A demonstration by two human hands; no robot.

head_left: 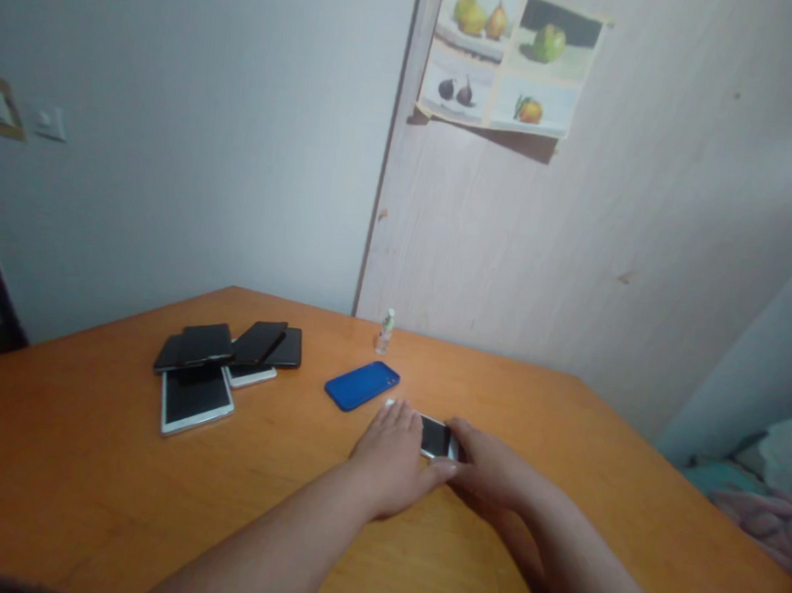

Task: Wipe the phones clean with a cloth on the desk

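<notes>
A white-edged smartphone (435,438) with a dark screen lies on the table between my hands. My right hand (489,464) grips its right end, thumb on the near side and fingers on the far side. Across the phone's left part lies my left hand (389,460), palm down with fingers stretched forward and thumb pointing right. A small white bit shows by the left fingertips; I cannot make out whether it is the phone's corner or something else. Just beyond my left hand is a blue phone case (362,385). A small clear spray bottle (385,332) stands upright behind the case.
On the left of the wooden table (271,488), several black-cased devices (206,345) lie piled by a white-framed tablet (197,398). Walls border the table's far side, with a fruit picture sheet (511,59) on one. Bedding (771,490) shows beyond the right edge.
</notes>
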